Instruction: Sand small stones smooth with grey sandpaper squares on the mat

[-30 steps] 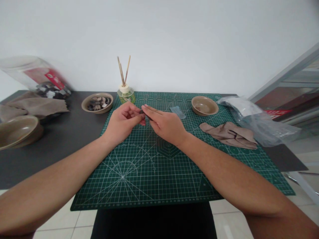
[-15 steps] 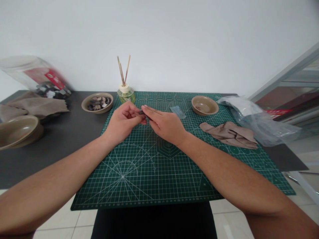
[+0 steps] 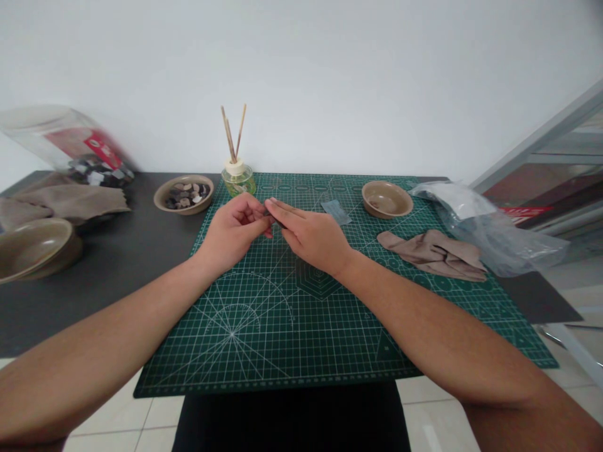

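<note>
1. My left hand (image 3: 235, 226) is pinched nearly closed, thumb against forefinger, on a small dark piece (image 3: 267, 213).
2. The piece sits at my left fingertips, mostly hidden, between them and the tips of my right hand (image 3: 318, 235).
3. My right fingers lie straight and close together over the piece, thumb below; I cannot tell how firmly they grip it.
4. Both hands are above the green mat (image 3: 330, 339), nearer its far edge than its near one.
5. At the mat's far left corner stands a bottle (image 3: 239, 182) with sticks; just beyond the left edge is a bowl (image 3: 183, 211) of small pieces.
6. Toward the far right corner is a second bowl (image 3: 391, 207), with a blue packet (image 3: 336, 212) between it and my right hand.
7. A brown cloth (image 3: 438, 254) lies by the right edge, beside a clear bag (image 3: 518, 245).
</note>
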Motion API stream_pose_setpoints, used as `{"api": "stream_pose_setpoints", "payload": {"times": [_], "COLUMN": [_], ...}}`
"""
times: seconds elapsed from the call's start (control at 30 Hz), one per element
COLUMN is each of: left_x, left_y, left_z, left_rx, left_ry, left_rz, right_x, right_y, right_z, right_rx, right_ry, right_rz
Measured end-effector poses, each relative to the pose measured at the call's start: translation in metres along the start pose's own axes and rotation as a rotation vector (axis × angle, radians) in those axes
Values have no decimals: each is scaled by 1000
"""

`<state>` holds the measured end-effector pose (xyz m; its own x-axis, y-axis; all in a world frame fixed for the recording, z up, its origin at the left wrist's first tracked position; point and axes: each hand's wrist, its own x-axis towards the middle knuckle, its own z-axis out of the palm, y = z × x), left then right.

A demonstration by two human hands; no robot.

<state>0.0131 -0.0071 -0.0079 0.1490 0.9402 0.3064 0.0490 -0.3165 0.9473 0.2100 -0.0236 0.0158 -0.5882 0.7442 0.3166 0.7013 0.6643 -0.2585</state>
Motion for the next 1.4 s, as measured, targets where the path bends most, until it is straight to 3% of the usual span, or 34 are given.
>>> {"api": "stream_pose_setpoints", "payload": {"times": [0.23,0.6,0.83,1.17,1.4], "left_x": [0,1,2,1,0], "left_y": [-3,-2,-6,-2,-4], "left_z": [1,-1,-1,-3,-3], "left_rx": [-63,34,-18,105,34], "left_ry": [36,-3,82,38,59], "left_rz": [-26,24,0,22,-5], "right_x": [0,0,1,1,1], "right_y": [2,0,3,-1,0], "right_z": [0,1,2,1,-1], "right_rx": [-19,-8,-34,0,-21], "right_ry": [10,-4,10,-16,-8], "right_rz": [33,-3,33,2,26]}}
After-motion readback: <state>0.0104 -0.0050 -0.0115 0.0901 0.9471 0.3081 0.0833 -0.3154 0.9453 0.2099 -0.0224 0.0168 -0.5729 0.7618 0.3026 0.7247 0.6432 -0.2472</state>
